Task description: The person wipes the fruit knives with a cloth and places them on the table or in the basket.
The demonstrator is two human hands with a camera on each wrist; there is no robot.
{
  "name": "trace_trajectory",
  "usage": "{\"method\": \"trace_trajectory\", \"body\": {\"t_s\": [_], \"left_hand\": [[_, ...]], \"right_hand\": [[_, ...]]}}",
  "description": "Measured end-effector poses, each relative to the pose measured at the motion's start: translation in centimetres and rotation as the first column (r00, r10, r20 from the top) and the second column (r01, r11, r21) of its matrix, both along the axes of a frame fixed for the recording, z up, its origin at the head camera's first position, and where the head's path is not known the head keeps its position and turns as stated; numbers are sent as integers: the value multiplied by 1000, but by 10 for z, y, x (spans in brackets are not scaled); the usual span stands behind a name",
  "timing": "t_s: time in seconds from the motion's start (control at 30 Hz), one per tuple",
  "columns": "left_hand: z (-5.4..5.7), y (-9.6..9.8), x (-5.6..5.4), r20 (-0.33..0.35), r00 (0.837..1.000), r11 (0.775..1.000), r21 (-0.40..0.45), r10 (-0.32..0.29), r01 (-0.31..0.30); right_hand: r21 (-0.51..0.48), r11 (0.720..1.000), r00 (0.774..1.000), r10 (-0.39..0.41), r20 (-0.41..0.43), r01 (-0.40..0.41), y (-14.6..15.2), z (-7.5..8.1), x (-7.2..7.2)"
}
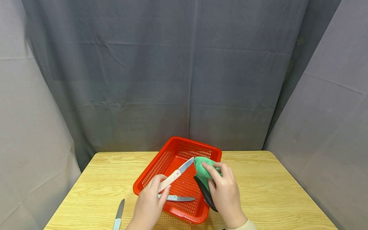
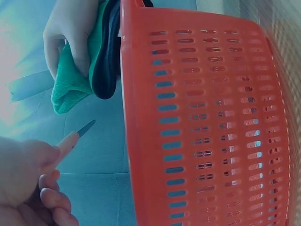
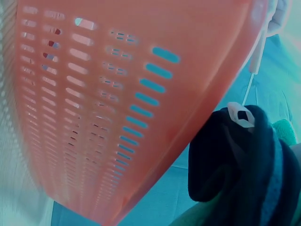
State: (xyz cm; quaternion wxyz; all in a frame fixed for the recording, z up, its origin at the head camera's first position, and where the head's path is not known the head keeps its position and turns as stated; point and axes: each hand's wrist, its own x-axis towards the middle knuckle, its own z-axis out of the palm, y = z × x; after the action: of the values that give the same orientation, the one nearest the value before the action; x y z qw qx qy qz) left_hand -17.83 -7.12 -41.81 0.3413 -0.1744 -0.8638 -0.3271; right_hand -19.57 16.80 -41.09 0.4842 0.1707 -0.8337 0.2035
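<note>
My left hand [image 1: 149, 201] grips a small knife [image 1: 173, 175] by its pale pinkish handle. Its blade points up and to the right over a red perforated plastic basket [image 1: 149, 168]. A green cloth [image 1: 203, 163] with a black part [image 1: 205, 193] is held in my right hand [image 1: 227, 190]. The knife tip reaches the cloth's left edge in the head view; the left wrist view shows a gap between tip and cloth [image 2: 70, 92]. Inside the basket lies a second knife [image 1: 181, 198] with a light handle, partly hidden by my left fingers.
Another knife [image 1: 119, 210] with a pale handle lies on the wooden table [image 1: 86, 195], left of the basket. Grey curtains [image 1: 143, 80] hang behind the table and along both sides.
</note>
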Motion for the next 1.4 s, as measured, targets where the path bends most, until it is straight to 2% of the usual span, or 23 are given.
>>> {"method": "trace_trajectory", "body": {"t_s": [0.4,0.7,1.0,1.4], "left_hand": [[-1,1,0,43,999,1000,-19,0,1],[-1,2,0,29,1000,1000,-26,-11,11],[-2,1,0,33,999,999,-33,-20,21],[0,-1,0,-5,999,999,-19,-40,40]], "right_hand": [[97,990,994,103,31,-106,-4,2,5],[147,977,988,149,42,-153,-9,-1,4],[150,978,984,127,122,-145,-11,-4,5],[117,988,985,87,145,-105,-8,-5,4]]}}
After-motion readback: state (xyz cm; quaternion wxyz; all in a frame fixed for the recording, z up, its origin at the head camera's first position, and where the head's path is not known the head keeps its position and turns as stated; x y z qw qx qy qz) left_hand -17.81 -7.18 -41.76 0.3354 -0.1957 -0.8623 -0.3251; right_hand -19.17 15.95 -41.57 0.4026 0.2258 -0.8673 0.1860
